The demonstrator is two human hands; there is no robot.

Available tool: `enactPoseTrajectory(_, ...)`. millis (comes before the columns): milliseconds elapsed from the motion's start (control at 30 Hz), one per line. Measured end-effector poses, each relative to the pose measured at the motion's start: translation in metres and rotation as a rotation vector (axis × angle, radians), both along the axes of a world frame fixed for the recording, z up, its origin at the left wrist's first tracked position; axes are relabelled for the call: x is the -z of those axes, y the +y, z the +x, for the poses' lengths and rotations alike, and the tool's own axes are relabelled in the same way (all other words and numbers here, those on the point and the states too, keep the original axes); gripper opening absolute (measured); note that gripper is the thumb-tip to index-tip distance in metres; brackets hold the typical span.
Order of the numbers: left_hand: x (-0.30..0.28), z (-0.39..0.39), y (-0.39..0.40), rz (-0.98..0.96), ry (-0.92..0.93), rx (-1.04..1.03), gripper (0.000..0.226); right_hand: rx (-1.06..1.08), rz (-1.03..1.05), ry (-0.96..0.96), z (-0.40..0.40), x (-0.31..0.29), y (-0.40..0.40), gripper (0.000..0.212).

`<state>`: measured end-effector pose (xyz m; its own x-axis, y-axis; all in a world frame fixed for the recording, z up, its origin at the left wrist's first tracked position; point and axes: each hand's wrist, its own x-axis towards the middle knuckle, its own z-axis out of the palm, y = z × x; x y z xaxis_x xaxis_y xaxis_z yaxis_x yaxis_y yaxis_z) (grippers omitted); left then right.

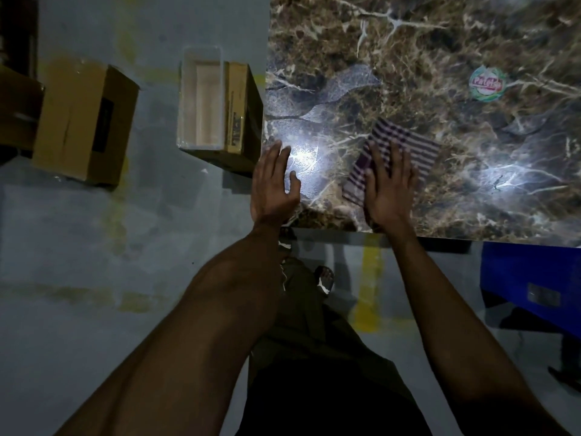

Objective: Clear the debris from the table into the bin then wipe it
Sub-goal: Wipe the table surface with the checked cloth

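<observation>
Checked cloth [396, 158] lies flat on marble surface [440, 42], right hand [388, 187] pressing it, fingers straight. Left hand [273, 184] left of cloth at surface edge, fingers straight, slightly apart.

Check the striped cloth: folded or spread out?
Folded: the striped cloth forms a compact rectangle under the flat right hand on the table.

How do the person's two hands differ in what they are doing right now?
The right hand lies flat on the striped cloth, pressing it onto the marble table; the left hand touches no cloth. The right hand sits well in from the table's side edge; the left hand is at its near left corner, by the white bin on the floor. Both have straight, open fingers.
</observation>
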<state>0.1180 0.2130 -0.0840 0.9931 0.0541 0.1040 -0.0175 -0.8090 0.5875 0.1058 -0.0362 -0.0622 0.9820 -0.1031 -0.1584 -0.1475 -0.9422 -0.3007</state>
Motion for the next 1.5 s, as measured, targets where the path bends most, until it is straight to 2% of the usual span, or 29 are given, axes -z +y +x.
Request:
enactPoseTrajectory(133, 0.000, 0.001, 0.000, 0.015, 0.008, -0.008, 0.054, -0.105, 0.027, -0.018, 0.038, 0.000, 0.050, 0.053)
enactPoseTrajectory(233, 0.003, 0.002, 0.001, 0.017, -0.039, 0.017, 0.048, -0.305, 0.043, -0.015, 0.014, 0.004, 0.068, 0.053)
enactPoseTrajectory(300, 0.006, 0.003, 0.002, 0.033, -0.099, 0.051, 0.045, -0.360, 0.028, 0.018, -0.006, 0.006, 0.054, 0.053)
enactPoseTrajectory(467, 0.011, -0.001, -0.003, 0.139, -0.082, -0.101, 0.058, -0.216, 0.007, 0.023, -0.012, 0.003, 0.011, 0.052)
enactPoseTrajectory(567, 0.009, -0.001, 0.000, 0.141, -0.068, -0.077, 0.063, -0.065, -0.007, -0.001, 0.025, -0.001, 0.024, 0.052)
enactPoseTrajectory(633, 0.009, 0.000, 0.000, 0.101, -0.010, -0.102, 0.068, -0.068, -0.015, -0.022, 0.053, -0.001, 0.045, 0.053)
enactPoseTrajectory(733, 0.008, 0.000, -0.001, -0.003, 0.121, -0.151, 0.073, -0.203, 0.001, -0.043, 0.073, 0.003, 0.083, 0.052)
enactPoseTrajectory(833, 0.010, 0.003, 0.005, -0.076, 0.147, -0.094, 0.075, -0.434, -0.029, -0.059, 0.054, 0.008, 0.099, 0.053)
enactPoseTrajectory(900, 0.008, 0.004, 0.006, -0.091, 0.152, -0.089, 0.069, -0.504, -0.024, -0.002, 0.037, 0.008, 0.086, 0.054)
enactPoseTrajectory(1067, 0.007, 0.006, 0.006, -0.085, 0.166, -0.119, 0.062, -0.406, 0.001, 0.019, 0.037, -0.003, 0.048, 0.053)
enactPoseTrajectory(1167, 0.009, 0.004, 0.007, -0.088, 0.186, -0.122, 0.061, -0.253, 0.001, -0.021, 0.074, -0.003, 0.067, 0.051)
enactPoseTrajectory(1233, 0.011, 0.000, 0.006, -0.075, 0.190, -0.121, 0.061, -0.231, -0.023, -0.036, 0.098, -0.001, 0.087, 0.051)
enactPoseTrajectory(1367, 0.013, -0.006, 0.004, -0.116, 0.120, -0.142, 0.060, -0.497, -0.045, -0.021, 0.100, 0.003, 0.116, 0.052)
enactPoseTrajectory(1500, 0.009, -0.006, 0.003, -0.119, 0.105, -0.173, 0.059, -0.681, -0.003, 0.034, 0.078, -0.001, 0.091, 0.054)
